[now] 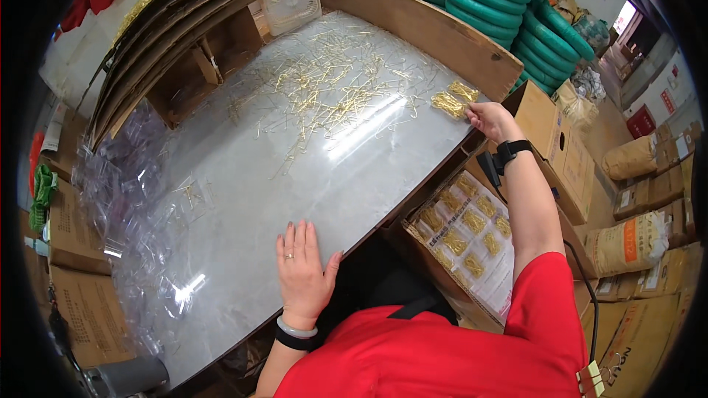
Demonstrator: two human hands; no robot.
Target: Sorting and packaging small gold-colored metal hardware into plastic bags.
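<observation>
My left hand (301,273) lies flat on the grey metal tabletop (243,243) near its front edge, fingers stretched out and holding nothing. At the table's right edge my right hand (488,119) is closed, its fingertips pinching the edge of a small pack of gold wire hooks (447,104). A second pack of gold hooks (464,90) lies right beside it. Toward the back of the table spreads a loose heap of gold wire hooks (324,88). Clear plastic bags (133,199) cover the left side, with a few hooks (190,193) near them.
Below the right edge stands an open carton (442,273) with rows of hook packs (473,221). A raised wooden board (420,18) borders the back. Stacked cardboard (184,26) and a white fan (291,0) stand at back left; green coils (487,0) and a closed carton (557,147) at right.
</observation>
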